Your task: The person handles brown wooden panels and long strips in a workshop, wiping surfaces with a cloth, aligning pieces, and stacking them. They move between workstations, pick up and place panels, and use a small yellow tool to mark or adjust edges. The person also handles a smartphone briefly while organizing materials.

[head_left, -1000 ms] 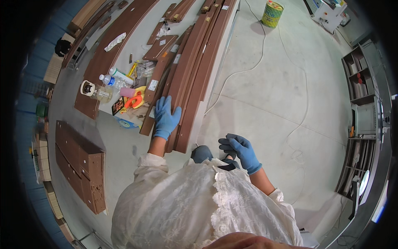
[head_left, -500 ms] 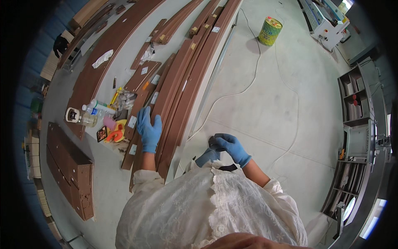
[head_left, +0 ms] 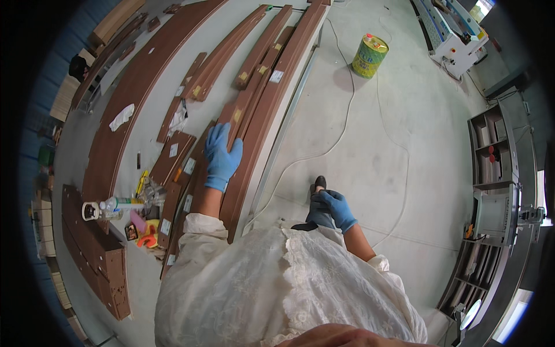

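My left hand, in a blue glove, lies on the long brown boards with its fingers stretched out and the thumb apart. These boards run side by side along the table edge. My right hand, also gloved in blue, hangs low in front of my body, over my trouser leg and away from the boards. Its fingers are curled in; whether they hold something small is hidden. Shorter brown boards with white labels lie to the left of my left hand.
Bottles, an orange tape dispenser and a yellow knife lie left on the table. Stacked brown panels stand beyond. A green-yellow drum and a white cable are on the floor. Shelving stands right.
I have stepped forward along the table, and the drum appears closer. My left hand has moved farther along the boards, fingers still spread. My right hand stays low, its fingers curled.
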Tool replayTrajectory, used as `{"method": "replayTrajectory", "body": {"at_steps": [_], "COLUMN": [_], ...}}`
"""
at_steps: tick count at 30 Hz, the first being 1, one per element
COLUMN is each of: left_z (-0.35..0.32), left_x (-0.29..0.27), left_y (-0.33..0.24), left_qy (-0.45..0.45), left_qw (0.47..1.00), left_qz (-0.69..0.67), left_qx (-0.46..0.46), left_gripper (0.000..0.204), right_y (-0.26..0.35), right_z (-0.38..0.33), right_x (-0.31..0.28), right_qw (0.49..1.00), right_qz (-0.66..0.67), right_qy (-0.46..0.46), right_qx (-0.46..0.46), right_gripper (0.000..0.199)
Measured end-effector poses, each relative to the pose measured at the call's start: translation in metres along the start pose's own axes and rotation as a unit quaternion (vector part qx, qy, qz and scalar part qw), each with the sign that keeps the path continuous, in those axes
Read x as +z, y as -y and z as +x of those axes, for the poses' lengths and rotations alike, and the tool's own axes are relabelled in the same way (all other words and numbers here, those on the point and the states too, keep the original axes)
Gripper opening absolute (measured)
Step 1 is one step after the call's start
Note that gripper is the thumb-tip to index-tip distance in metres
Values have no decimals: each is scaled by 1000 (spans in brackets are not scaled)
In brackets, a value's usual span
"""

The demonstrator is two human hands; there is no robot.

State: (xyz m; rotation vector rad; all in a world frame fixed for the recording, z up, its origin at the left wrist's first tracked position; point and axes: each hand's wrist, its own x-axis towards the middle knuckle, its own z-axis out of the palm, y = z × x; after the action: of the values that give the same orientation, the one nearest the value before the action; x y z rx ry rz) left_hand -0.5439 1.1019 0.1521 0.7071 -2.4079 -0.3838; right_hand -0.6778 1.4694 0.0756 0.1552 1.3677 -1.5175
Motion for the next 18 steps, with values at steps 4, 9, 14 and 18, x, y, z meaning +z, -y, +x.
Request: {"method": "replayTrajectory", "body": {"at_steps": [4,9,14,18], "left_z": [60,128,194,252], "left_x": [45,95,147,191], "left_y": [9,20,48,75], "left_qy": [-13,-22,35,87], "left_qw": [1000,995,983,964], "left_qz": [16,89,110,132], "left_qx": [-6,-35,-141,-213], "left_gripper": [53,52,58,52], "right_y": [62,153,204,210], "right_z": [61,127,177,205], "right_x": [-38,-75,-92,-86], "right_qw": [1000,999,994,994], "right_qz": [-14,-49,-113,-109], "right_qy": [11,2,2,2], "right_qx": [-25,-20,5,25], "right_gripper": [41,42,45,45]}}
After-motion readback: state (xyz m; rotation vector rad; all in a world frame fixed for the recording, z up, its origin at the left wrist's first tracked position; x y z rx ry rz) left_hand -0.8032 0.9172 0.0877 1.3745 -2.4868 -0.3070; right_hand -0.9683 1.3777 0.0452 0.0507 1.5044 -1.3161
